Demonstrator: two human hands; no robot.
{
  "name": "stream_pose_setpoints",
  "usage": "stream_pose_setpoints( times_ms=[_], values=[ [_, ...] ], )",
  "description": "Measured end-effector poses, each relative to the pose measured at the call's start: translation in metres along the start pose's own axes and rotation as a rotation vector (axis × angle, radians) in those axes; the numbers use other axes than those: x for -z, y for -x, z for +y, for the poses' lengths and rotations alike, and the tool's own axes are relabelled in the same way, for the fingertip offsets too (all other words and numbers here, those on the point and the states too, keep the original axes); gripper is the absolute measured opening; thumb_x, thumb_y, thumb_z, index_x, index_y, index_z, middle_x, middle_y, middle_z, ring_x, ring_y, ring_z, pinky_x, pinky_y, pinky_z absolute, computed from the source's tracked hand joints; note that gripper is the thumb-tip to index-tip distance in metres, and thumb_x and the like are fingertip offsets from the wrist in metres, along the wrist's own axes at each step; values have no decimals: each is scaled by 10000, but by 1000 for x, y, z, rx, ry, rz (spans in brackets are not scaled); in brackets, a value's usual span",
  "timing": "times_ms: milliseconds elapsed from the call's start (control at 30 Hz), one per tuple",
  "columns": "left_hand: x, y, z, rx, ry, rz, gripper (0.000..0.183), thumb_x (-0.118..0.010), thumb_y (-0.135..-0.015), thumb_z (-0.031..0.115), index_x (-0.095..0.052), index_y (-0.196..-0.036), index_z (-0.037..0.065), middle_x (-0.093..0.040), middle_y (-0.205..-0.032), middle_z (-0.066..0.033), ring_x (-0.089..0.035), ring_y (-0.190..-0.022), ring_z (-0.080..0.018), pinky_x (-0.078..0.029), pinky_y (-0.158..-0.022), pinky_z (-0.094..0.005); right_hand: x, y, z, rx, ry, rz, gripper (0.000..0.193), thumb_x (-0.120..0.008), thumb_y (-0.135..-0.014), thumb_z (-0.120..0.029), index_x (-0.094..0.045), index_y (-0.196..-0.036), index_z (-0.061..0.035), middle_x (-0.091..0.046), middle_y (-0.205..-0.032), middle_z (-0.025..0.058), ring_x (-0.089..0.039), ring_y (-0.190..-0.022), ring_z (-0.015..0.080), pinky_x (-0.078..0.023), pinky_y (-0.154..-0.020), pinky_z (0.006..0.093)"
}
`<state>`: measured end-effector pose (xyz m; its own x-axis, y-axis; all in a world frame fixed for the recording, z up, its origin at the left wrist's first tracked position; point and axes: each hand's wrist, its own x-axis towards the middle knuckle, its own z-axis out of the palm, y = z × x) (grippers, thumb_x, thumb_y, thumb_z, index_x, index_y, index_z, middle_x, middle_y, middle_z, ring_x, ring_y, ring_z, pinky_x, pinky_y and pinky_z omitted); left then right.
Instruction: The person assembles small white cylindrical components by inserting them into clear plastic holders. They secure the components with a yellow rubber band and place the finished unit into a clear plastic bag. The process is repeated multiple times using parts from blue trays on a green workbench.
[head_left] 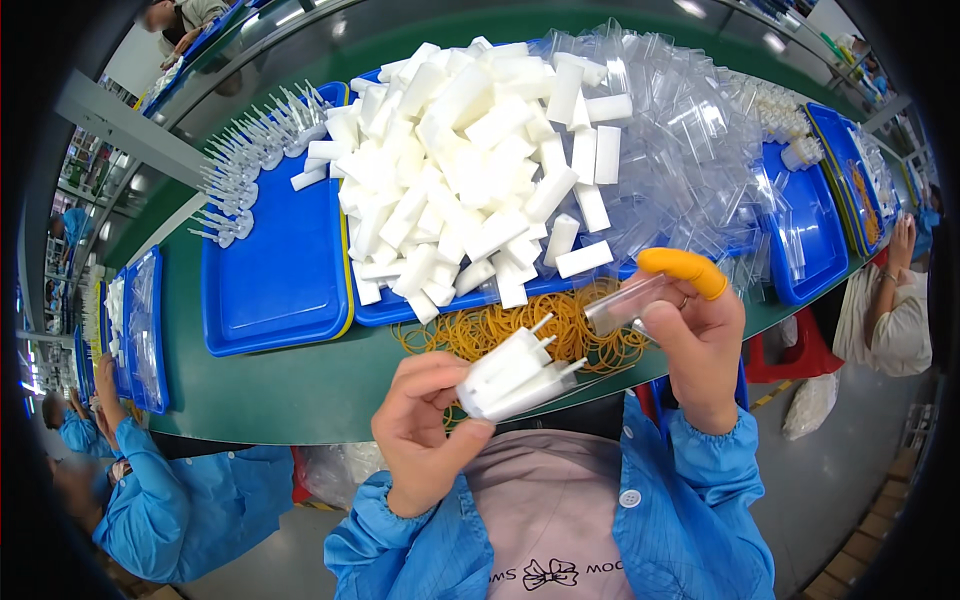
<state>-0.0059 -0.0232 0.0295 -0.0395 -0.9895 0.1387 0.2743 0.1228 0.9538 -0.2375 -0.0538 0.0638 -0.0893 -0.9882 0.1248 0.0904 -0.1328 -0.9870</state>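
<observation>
My left hand [425, 425] is closed on a bundle of white plastic parts [515, 378], tilted so their thin prongs point up and to the right. In my right hand [700, 335], a short clear plastic tube [625, 303] is pinched between thumb and index finger. A yellow finger cot [685, 270] covers that index finger. The tube's open end faces the bundle, with a gap between them. Beneath and behind both hands lie loose yellow rubber bands [570, 322] on the green table [380, 385].
White foam blocks [470, 140] are heaped in front of me, beside a pile of clear tubes [690, 140]. A blue tray [280, 275] holds upright white spiked parts [265, 140] along its edge. Another blue tray [815, 265] stands right. Co-workers sit on both sides.
</observation>
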Motion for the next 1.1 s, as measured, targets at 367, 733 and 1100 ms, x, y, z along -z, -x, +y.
stream_pose_setpoints(
  times_ms=[367,733,1100],
  values=[
    [-13,5,5,-126,-288,-83,492,-787,-618,38,-624,-1079,-22,-545,-1036,-143,-553,-916,-223,-451,-793,-311,-8,11,-8,-90,-229,-101,358,-615,-793,-20,-502,-1128,33,-628,-932,152,-645,-849,213,-504,-807,312],
    [-19,1,18,-241,-459,-286,468,-749,-664,16,-635,-1118,6,-496,-1034,-118,-551,-900,-203,-480,-793,-299,-8,21,-8,11,-211,-124,375,-685,-763,34,-531,-1105,55,-629,-979,166,-649,-905,243,-523,-815,348],
    [-12,-4,-3,-46,-257,-142,461,-765,-645,-19,-620,-1083,-18,-495,-1152,-150,-549,-1012,-224,-467,-853,-309,14,5,-6,213,198,-170,292,-716,-750,-97,-611,-999,15,-608,-1010,115,-557,-997,239,-419,-880,349]
  ],
)
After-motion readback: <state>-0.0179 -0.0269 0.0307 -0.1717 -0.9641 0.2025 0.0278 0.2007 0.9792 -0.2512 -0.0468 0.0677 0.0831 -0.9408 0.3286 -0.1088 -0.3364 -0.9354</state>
